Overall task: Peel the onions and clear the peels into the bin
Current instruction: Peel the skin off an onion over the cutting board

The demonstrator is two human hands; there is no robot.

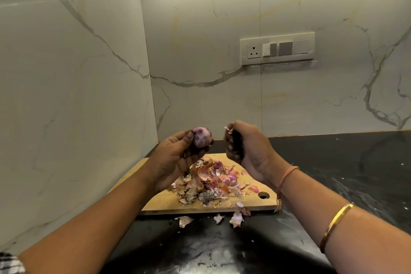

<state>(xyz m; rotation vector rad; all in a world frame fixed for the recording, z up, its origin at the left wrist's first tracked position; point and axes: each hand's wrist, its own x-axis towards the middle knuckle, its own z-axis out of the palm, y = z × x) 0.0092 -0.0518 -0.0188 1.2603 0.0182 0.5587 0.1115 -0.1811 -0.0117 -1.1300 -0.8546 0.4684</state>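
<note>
My left hand (pixel 178 153) grips a small purple onion (pixel 202 136), held up above the wooden cutting board (pixel 160 200). My right hand (pixel 246 147) is raised beside it, fingers curled round a dark handle, probably a knife (pixel 235 142), with a bit of pale peel (pixel 228 128) pinched at the top; no blade shows. A heap of orange and purple onion peels (pixel 211 181) lies on the board under both hands. A few loose peels (pixel 236 218) lie on the black counter in front of the board.
The board sits in a corner of the black counter (pixel 333 173), against marble walls at the left and back. A socket and switch panel (pixel 277 48) is on the back wall. No bin is in view.
</note>
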